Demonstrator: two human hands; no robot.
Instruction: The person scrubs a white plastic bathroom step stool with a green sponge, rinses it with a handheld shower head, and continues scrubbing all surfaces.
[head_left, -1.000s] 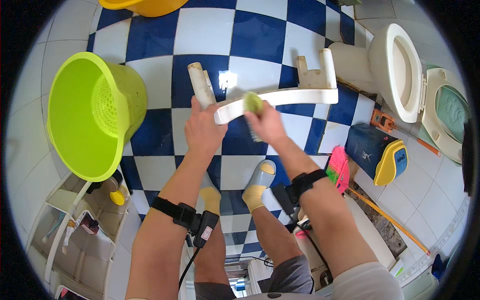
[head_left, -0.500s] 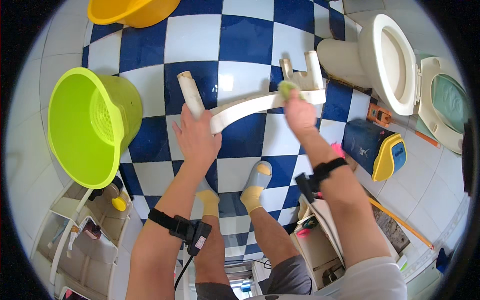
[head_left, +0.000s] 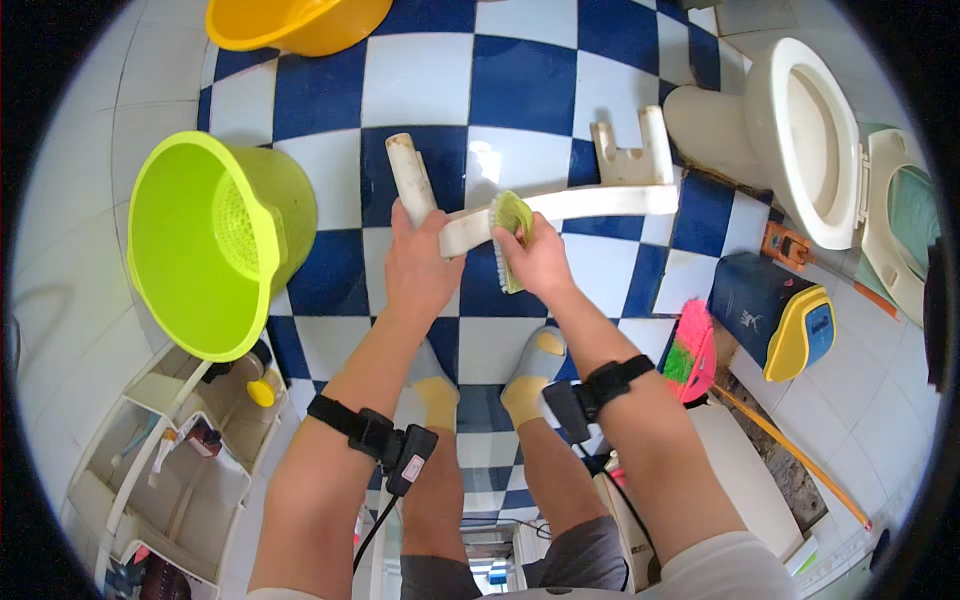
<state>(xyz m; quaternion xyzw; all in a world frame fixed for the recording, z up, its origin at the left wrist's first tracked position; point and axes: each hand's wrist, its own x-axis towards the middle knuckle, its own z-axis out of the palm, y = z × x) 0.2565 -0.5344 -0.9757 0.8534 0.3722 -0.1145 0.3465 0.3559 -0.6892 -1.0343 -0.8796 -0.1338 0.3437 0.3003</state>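
A white plastic stool (head_left: 600,200) lies tipped on its side over the blue and white checkered floor. My left hand (head_left: 420,265) grips one of its legs near the seat edge. My right hand (head_left: 540,260) holds a green scrub brush (head_left: 510,235) pressed against the edge of the stool's seat, close to my left hand. My feet in yellow and grey slippers (head_left: 535,370) stand below the stool.
A lime green bucket (head_left: 215,245) stands at left, a yellow basin (head_left: 295,22) at top. A white toilet (head_left: 800,140) with raised lid is at right, a dark blue and yellow container (head_left: 775,315) and a pink brush (head_left: 690,350) near it. White shelves (head_left: 160,460) lower left.
My right hand has slid the brush leftward along the seat edge, from the stool's right end back toward my left hand. The stool has turned slightly.
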